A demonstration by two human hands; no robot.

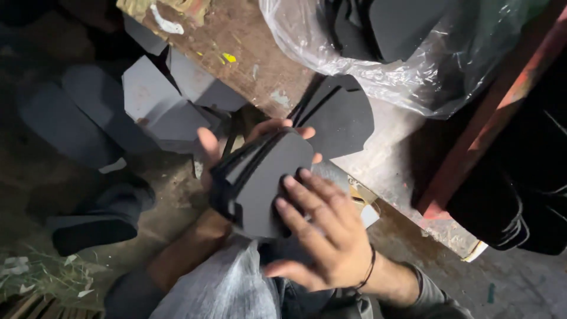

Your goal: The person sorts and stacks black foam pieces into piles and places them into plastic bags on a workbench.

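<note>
Your left hand point(227, 155) cups a stack of flat black foam cut-outs with rounded edges point(263, 180) from beneath, thumb up along the stack's left side and fingertips curling over its top edge, so the pieces are clamped between them. The stack sits in mid-air just off the near edge of the worn, paint-stained wooden workbench point(248, 56), tilted toward you. Your right hand point(328, 233), a dark cord at the wrist, lies spread and flat against the stack's lower right face, its fingers touching the top piece without closing round it.

On the workbench, just beyond the stack, lies a second pile of the same black foam shapes point(342, 112), near the bench's front edge. Behind that, toward the far edge, a crumpled clear plastic bag point(407, 65) holds more dark sheets. A red-painted metal bar point(490, 112) runs diagonally along the bench's right side.

Below the bench's left edge, grey foam offcuts point(156, 100) lie heaped on the dirty floor. A pale grey plastic sack point(221, 289) rests in your lap.
</note>
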